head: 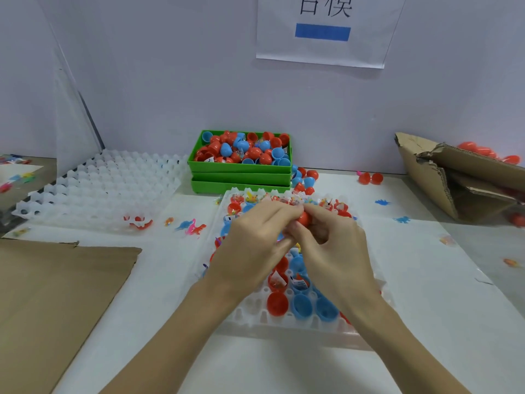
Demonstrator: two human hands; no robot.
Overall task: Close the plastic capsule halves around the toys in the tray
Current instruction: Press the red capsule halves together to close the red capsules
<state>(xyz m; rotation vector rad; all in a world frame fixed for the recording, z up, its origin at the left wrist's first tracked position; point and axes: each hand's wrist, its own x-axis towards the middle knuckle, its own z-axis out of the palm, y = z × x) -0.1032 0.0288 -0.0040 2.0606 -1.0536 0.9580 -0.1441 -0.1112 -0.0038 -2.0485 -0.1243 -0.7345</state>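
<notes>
Hands first: we've got both of them up over the far half of the tray point(287, 319), meeting around one red capsule point(304, 218). Our left hand point(255, 237) has its fingers point(279, 213) curled in and pinching the capsule from the left, and our right hand point(335, 245) has its fingers curled round it from the other side, so only a bit of red peeks out between them. Can't tell if the two halves are fully snapped together.

The tray sits on the white counter point(426, 308). In its near rows we can see open red and blue halves point(302, 304), a couple with little packets in them; the far rows hold more halves with toys.

Just behind the tray is a stack of green boxes point(241, 177), the top one heaped with red and blue shells. Left of the tray there's a pile of empty white trays point(108, 183), plus small toy dinosaurs point(193, 227) between. Right of the tray, well apart, a torn cardboard box point(454, 180). Flat cardboard point(56, 294) lies near-left of the tray
</notes>
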